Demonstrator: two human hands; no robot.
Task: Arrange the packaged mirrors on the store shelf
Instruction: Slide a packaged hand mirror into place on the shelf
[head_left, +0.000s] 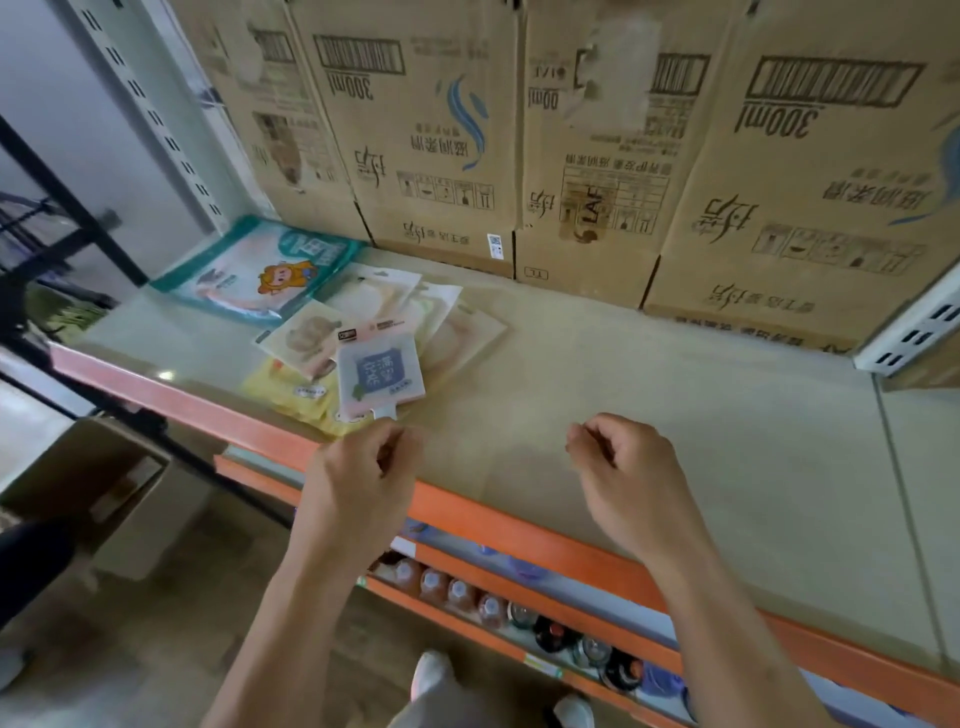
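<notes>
Head view: my left hand (363, 467), fingers curled, just below the pink packaged mirror (379, 376) on the shelf (649, 364); contact with its tab unclear. Right hand (618, 467) curled, empty, well apart.

A retail shop aisle: a metal display shelf (675, 374) with an orange front rail (493, 514) hangs from slotted uprights (156, 119) typical of store fittings. Brown shipping cartons (431, 130) printed with barcodes and "300ml" stand in a row along the back of the shelf. Sealed packets (363, 332) with hang tabs lie in a loose pile at its left end. Bottled drinks (467, 592) line the lower shelf, whose rail carries a small label (543, 665).
</notes>
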